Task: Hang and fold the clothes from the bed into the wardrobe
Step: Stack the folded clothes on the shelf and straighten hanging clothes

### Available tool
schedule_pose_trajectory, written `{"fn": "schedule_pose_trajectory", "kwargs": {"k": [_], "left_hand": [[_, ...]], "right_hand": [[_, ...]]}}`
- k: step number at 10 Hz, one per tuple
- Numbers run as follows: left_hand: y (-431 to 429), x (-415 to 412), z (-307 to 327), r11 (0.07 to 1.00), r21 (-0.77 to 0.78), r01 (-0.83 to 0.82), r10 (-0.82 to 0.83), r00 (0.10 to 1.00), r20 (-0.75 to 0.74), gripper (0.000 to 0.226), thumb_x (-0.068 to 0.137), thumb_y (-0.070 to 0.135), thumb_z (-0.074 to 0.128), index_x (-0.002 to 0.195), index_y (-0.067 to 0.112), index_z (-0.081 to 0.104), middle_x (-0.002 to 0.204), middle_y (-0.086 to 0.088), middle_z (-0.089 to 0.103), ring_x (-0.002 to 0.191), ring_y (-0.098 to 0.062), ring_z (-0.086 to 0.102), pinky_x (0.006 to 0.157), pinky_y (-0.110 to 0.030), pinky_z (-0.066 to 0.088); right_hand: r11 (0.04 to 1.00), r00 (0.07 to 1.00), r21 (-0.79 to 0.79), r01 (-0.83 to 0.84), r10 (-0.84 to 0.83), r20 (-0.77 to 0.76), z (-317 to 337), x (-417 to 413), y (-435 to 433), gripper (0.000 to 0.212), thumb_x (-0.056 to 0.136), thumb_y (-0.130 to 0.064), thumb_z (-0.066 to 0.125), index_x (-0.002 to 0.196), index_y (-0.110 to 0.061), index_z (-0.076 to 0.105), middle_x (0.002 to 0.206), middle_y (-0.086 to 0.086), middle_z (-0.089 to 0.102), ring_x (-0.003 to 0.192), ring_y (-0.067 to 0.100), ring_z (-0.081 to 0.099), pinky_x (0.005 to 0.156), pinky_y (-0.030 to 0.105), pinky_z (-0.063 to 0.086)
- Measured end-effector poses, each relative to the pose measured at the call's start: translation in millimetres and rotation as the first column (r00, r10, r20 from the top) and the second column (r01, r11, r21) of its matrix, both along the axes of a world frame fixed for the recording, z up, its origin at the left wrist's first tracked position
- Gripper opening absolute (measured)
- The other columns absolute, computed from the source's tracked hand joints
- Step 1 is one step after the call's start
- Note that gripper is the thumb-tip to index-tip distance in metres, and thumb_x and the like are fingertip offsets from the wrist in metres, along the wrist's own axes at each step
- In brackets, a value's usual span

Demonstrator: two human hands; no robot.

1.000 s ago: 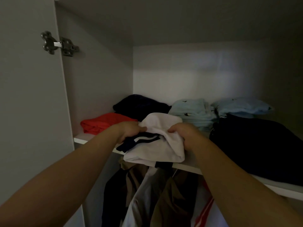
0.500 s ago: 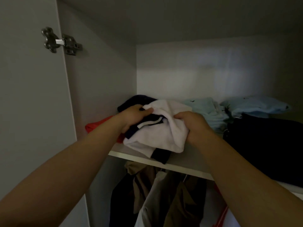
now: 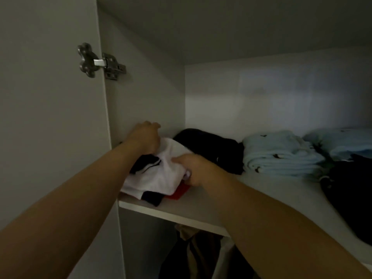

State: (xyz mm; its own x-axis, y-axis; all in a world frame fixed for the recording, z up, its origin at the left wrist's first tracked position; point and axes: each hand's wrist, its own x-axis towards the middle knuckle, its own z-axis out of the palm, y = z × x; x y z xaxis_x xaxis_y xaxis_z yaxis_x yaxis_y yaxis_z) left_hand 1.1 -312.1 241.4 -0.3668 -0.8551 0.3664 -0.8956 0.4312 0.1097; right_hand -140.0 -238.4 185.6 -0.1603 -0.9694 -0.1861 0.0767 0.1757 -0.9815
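Left hand [image 3: 146, 137] and right hand [image 3: 191, 171] grip white garment [image 3: 159, 176], curled into cloth, atop red garment [image 3: 179, 193]. Square edges with shelf [image 3: 181, 211]; release evenly.

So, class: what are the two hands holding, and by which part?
The folded white garment: left hand grips its back-left edge, right hand its right edge.

Dim white wardrobe [image 3: 145, 97]: hinge [image 3: 100, 61] on the open door [image 3: 50, 117] above the fingers [image 3: 153, 125], pale back wall [image 3: 271, 97] beyond them.
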Motion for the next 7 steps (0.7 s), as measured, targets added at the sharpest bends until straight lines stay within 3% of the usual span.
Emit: {"fn": "schedule_pose_trajectory", "kwargs": {"k": [1,2,3,4,5,6,7], "left_hand": [[-8.0,-18.9,-39.6,0.942,0.333,0.048,-0.124,0.97,0.21,0.042,0.109,0.019,0.034,0.148,0.004,0.04,0.153,-0.014,0.041,0.137,-0.025,0.041,0.107,-0.023,0.028],[-9.2,-25.7,-29.4,0.939,0.342,0.021,-0.084,0.982,0.169,0.042,0.107,0.028,0.04,0.145,0.01,0.047,0.148,-0.011,0.047,0.13,-0.025,0.047,0.102,-0.029,0.035],[-0.3,-56.3,3.9,0.956,0.294,0.003,-0.051,0.986,0.156,0.036,0.099,0.02,0.053,0.127,0.0,0.061,0.135,-0.017,0.058,0.121,-0.029,0.055,0.103,-0.031,0.042],[9.0,-102.3,17.6,0.969,0.204,0.142,-0.128,0.989,-0.078,0.035,0.102,0.017,0.046,0.128,-0.002,0.06,0.138,-0.019,0.056,0.124,-0.03,0.054,0.107,-0.032,0.041],[36.4,-184.1,18.4,0.92,0.188,0.343,-0.286,0.919,-0.273,0.034,0.101,0.013,0.046,0.128,0.001,0.062,0.136,-0.016,0.058,0.122,-0.028,0.056,0.103,-0.032,0.044],[67.5,-268.5,16.3,0.807,0.24,0.54,-0.365,0.775,-0.516,0.03,0.099,0.009,0.047,0.121,0.0,0.065,0.118,-0.017,0.068,0.107,-0.031,0.067,0.09,-0.039,0.057],[86.0,-329.8,12.5,0.668,0.322,0.671,-0.339,0.66,-0.67,0.023,0.099,0.009,0.049,0.112,-0.002,0.064,0.109,-0.018,0.069,0.094,-0.031,0.071,0.082,-0.039,0.061]], "right_hand": [[0.997,0.995,0.061,-0.038,0.043,-0.089,-9.3,-14.0,-3.9,0.023,0.099,-0.021,0.057,0.121,-0.014,0.058,0.092,0.004,0.059,0.074,0.015,0.056,0.074,0.028,0.051],[0.978,0.997,0.21,0.008,0.008,-0.075,1.7,-31.7,0.9,0.039,0.103,-0.033,0.052,0.134,-0.01,0.054,0.092,0.008,0.059,0.077,0.021,0.055,0.084,0.035,0.053],[0.967,0.908,0.079,0.244,-0.199,-0.368,18.0,-68.7,9.1,0.058,0.104,-0.048,0.04,0.147,-0.009,0.039,0.127,0.02,0.059,0.108,0.035,0.063,0.09,0.046,0.055],[0.935,0.877,0.044,0.351,-0.312,-0.364,35.9,-106.0,20.1,0.055,0.104,-0.047,0.041,0.134,-0.002,0.051,0.123,0.019,0.061,0.096,0.03,0.064,0.076,0.042,0.055],[0.872,0.78,-0.097,0.479,-0.474,-0.408,62.6,-166.1,45.7,0.039,0.106,-0.032,0.04,0.092,0.001,0.055,0.115,0.023,0.063,0.09,0.03,0.062,0.076,0.04,0.055],[0.747,0.625,-0.247,0.617,-0.656,-0.423,91.0,-237.2,83.0,0.038,0.104,-0.038,0.039,0.107,-0.004,0.055,0.094,0.015,0.062,0.092,0.033,0.066,0.079,0.043,0.058],[0.643,0.49,-0.308,0.701,-0.748,-0.447,107.0,-281.9,113.2,0.035,0.103,-0.03,0.042,0.109,0.002,0.056,0.087,0.012,0.058,0.094,0.032,0.063,0.088,0.043,0.056]]}}
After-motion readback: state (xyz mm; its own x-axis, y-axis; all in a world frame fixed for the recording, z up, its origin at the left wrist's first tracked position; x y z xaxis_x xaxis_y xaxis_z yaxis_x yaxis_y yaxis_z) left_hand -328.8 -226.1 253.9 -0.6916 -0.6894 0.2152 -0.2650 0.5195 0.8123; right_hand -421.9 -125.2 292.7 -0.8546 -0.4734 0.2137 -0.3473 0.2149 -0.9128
